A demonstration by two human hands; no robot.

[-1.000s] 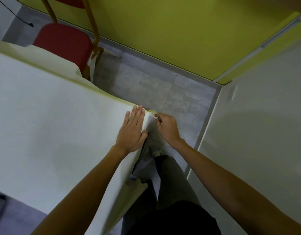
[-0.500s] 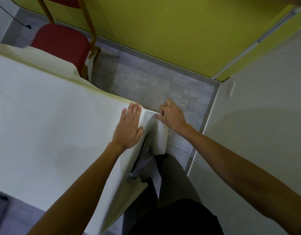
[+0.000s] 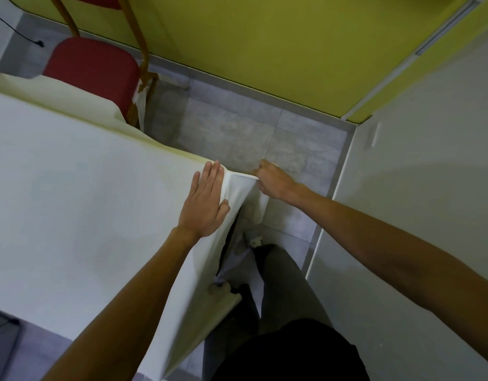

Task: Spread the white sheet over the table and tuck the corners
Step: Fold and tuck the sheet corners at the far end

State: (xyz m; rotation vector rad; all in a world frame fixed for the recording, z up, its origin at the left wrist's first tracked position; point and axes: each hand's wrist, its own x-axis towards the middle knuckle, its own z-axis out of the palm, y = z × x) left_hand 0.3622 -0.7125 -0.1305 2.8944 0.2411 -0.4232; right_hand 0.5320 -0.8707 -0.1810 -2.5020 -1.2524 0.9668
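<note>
The white sheet [image 3: 80, 193] lies flat over the table top and hangs down its near and far sides. My left hand [image 3: 205, 200] rests palm down, fingers together, on the sheet at the table's right corner. Just past that corner, my right hand [image 3: 274, 181] pinches the sheet's loose corner flap and holds it out taut to the right, off the table's edge. The table itself is hidden under the sheet.
A red-seated wooden chair [image 3: 91, 70] stands behind the table at upper left, against a yellow-green wall [image 3: 265, 39]. A white wall [image 3: 416, 215] runs close on the right. Grey tiled floor [image 3: 237, 133] lies between. My own legs [image 3: 278, 284] stand beside the table's right side.
My right hand has drawn the sheet's corner flap outward to the right, away from the table's corner, so it now stretches taut. My left hand has stayed flat on the corner.
</note>
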